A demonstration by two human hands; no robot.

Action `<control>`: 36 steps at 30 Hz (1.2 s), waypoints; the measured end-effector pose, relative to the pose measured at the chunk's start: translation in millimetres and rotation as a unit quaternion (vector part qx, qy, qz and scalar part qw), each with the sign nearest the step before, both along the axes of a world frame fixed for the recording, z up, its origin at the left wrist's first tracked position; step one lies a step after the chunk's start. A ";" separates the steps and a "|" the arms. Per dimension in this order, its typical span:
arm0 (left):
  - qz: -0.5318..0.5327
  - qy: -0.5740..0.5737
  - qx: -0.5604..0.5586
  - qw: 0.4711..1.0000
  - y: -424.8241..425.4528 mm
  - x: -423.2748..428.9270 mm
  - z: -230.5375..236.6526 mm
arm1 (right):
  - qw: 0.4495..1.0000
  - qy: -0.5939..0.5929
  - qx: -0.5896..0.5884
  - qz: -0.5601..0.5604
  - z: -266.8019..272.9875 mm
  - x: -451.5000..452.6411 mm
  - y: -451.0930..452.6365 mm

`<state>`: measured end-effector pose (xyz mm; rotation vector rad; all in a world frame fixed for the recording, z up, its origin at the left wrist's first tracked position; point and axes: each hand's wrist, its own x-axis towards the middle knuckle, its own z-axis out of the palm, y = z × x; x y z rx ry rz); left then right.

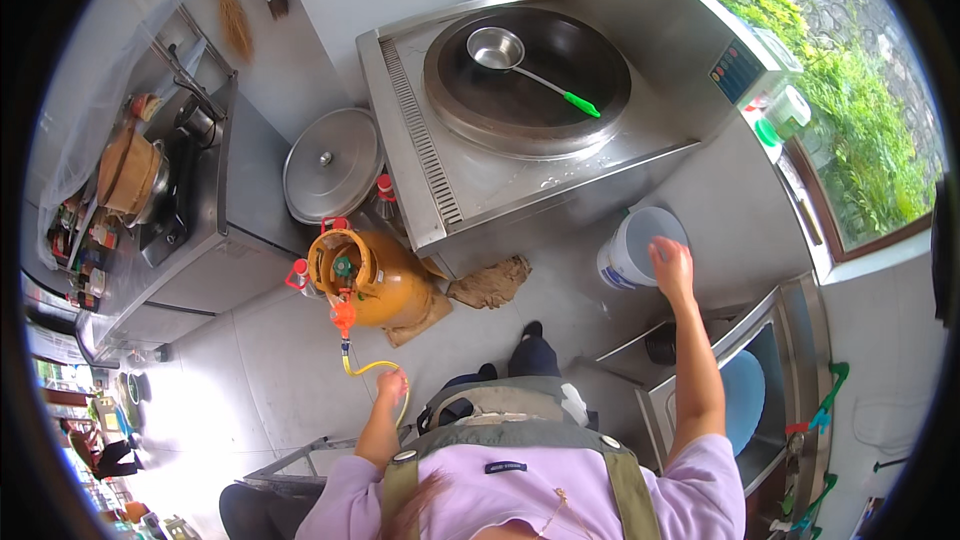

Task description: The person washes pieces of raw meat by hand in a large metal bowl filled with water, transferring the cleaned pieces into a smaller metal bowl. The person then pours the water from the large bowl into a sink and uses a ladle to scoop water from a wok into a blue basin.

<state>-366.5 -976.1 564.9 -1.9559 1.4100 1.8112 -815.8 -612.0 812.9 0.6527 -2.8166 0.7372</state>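
My right hand (670, 264) is over the near side of a white plastic bucket (619, 255) on the floor, its fingers curled at the rim. Whether they grip the rim is not clear. To the left, my left hand (391, 386) hangs loosely curled in front of a yellow gas hose (366, 369). From this angle I cannot tell if it touches the hose. An orange regulator (343, 313) joins that hose to a yellow gas cylinder (397, 281). Beyond the bucket, a metal ladle (496, 49) with a green handle end rests in a large dark wok (551, 120) on a steel stove.
A steel sink (780, 390) with a blue basin (742, 401) stands at my right. A crumpled brown cloth (491, 283) lies on the floor by the stove. A large round lid (330, 165) leans beside a steel counter (259, 157). A person (97, 450) is far left.
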 end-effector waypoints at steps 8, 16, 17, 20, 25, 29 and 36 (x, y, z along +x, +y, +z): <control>0.168 -0.001 0.059 0.984 21.4 28.5 -17.8 | 0.990 -0.100 0.052 0.085 4.8 -229.8 -165.7; 0.252 -0.070 0.098 0.960 63.0 -1.2 17.2 | 0.950 -0.094 0.294 0.051 -98.2 -368.6 -273.3; 0.260 -0.086 0.099 0.957 72.4 -13.8 29.1 | 0.935 -0.228 0.260 0.078 -105.8 -381.4 -274.4; 0.276 -0.112 0.097 0.950 91.7 -18.0 60.8 | 0.790 -0.605 -0.023 0.096 -70.3 -353.5 -320.4; 0.257 -0.106 0.104 0.955 89.4 -43.1 49.2 | 0.387 -0.857 -0.338 0.035 -72.6 -359.3 -323.2; 0.242 -0.106 0.085 0.961 69.9 -64.1 48.5 | 0.707 -0.668 -0.230 0.049 -54.4 -335.9 -323.3; 0.170 -0.059 0.093 0.979 28.4 -92.6 24.8 | 0.952 -0.219 0.211 -0.047 -30.5 -345.4 -253.4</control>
